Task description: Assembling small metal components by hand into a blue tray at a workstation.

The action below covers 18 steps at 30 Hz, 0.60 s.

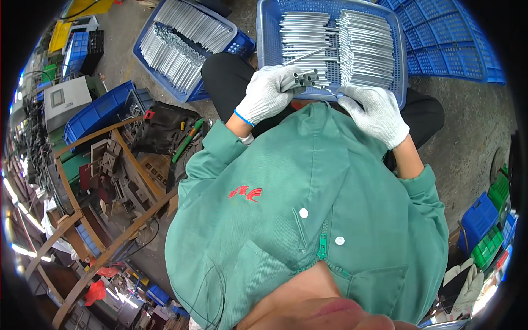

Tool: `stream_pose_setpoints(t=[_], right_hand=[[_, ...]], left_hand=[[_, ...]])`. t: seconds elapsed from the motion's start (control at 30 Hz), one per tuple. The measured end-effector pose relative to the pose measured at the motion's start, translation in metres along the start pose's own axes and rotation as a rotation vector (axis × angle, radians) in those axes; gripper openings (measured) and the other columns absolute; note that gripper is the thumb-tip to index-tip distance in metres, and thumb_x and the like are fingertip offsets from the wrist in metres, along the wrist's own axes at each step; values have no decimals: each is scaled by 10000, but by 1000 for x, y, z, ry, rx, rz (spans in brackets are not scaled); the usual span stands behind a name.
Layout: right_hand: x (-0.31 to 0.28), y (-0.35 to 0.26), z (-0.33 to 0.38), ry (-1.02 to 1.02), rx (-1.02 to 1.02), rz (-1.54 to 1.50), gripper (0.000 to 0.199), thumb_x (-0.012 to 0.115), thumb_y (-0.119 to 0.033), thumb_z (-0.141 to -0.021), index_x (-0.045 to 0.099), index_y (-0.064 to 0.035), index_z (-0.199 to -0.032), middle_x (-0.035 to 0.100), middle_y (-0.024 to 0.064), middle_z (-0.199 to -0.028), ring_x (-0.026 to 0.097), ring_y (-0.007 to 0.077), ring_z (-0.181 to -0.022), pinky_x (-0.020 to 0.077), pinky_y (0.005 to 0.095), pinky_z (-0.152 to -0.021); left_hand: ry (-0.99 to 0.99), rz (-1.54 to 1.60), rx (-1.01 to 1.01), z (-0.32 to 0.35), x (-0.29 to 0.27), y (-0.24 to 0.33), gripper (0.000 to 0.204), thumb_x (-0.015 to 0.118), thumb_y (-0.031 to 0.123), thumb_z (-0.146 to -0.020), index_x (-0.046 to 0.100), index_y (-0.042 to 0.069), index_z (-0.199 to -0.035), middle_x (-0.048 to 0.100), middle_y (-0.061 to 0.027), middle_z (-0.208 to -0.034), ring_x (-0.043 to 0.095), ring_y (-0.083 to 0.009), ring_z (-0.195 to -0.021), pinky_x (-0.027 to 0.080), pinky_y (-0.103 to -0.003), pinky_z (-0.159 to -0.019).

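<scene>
My left hand (pixel 264 94), in a white knit glove, is closed around a small bundle of grey metal tubes (pixel 303 80), their open ends facing right. One thin tube (pixel 303 56) slants out above this hand. My right hand (pixel 377 113), gloved the same way, is just right of the bundle, with thumb and fingers pinched together. What is between its fingertips is too small to make out. Beyond both hands stands a blue plastic basket (pixel 263 33) holding two stacks of silvery metal tubes (pixel 366 49).
A second blue basket (pixel 239 44) of tubes stands at the far left. Blue perforated crates (pixel 445 38) are at the far right. On the left are a wooden frame (pixel 137 159), a black tray (pixel 165 129) with a green tool (pixel 188 140), and a blue bin (pixel 99 115).
</scene>
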State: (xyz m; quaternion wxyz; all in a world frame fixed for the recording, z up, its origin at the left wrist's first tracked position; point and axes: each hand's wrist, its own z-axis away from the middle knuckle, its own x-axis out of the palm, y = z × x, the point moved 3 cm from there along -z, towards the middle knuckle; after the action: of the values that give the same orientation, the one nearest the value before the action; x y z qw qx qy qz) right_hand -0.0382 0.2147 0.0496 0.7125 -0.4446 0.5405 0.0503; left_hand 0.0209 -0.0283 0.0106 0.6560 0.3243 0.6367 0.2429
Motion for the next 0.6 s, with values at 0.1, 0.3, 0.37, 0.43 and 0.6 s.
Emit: stream_pose_setpoints(t=[0.1, 0.3, 0.37, 0.43, 0.6], right_hand=[[3, 1, -3, -15, 4, 33, 312, 635, -344, -939, 787, -88, -1031, 773, 90, -837, 703, 327, -694, 526, 395, -626], [4, 4, -6, -17, 97, 5, 306, 619, -350, -944, 783, -105, -1026, 766, 95, -827, 698, 324, -690, 520, 405, -621], [7, 0, -3, -48, 109, 21, 307, 610, -353, -947, 779, -107, -1021, 760, 98, -813, 693, 327, -680, 518, 411, -619], [11, -3, -1, -78, 121, 36, 309, 601, -356, -949, 776, -110, -1016, 754, 100, -799, 689, 330, -670, 516, 418, -617], [1, -7, -13, -38, 122, 42, 306, 591, -352, -951, 777, -113, -993, 740, 99, -760, 682, 338, -645, 513, 428, -601]], left_hand=[[29, -49, 57, 0, 3, -5, 335, 801, 22, -750, 752, 80, -1076, 731, -34, -869, 641, -236, -728, 510, -337, -774], [61, 5, 154, -1, 3, 6, 352, 791, 6, -710, 763, 94, -1049, 718, -28, -833, 638, -227, -743, 497, -343, -817], [113, 11, 154, 0, 3, 8, 362, 781, -4, -695, 769, 104, -1041, 720, -22, -835, 642, -220, -750, 492, -344, -827], [164, 16, 153, 0, 1, 10, 375, 770, -15, -680, 775, 114, -1032, 723, -17, -836, 647, -213, -757, 487, -345, -836], [226, -50, 249, 3, -1, 12, 399, 743, -38, -654, 783, 130, -1013, 724, -5, -830, 651, -198, -759, 476, -330, -843]])
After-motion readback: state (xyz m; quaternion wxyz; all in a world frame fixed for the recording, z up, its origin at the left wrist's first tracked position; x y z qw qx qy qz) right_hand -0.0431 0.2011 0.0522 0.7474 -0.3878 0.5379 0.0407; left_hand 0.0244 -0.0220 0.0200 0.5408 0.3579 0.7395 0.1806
